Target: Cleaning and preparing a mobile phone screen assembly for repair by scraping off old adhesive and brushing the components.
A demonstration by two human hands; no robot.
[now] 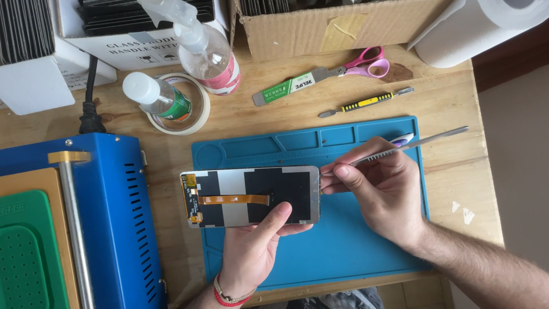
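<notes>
Blue silicone work mat [343, 252] at centre frame carries a flat rectangular phone screen panel [251, 195], gripped by the left hand [251, 243]. The right hand [383, 191] pinches a thin metal pry tool [409, 144] at the panel's right edge; shallow, gentle leverage seems wisest. Upper left, a white printed carton [123, 48]; upper centre, a brown cardboard box [326, 28].

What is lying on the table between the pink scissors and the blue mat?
In the head view, a yellow-and-black handled tool lies on bare wood between the pink scissors and the blue mat.
</notes>
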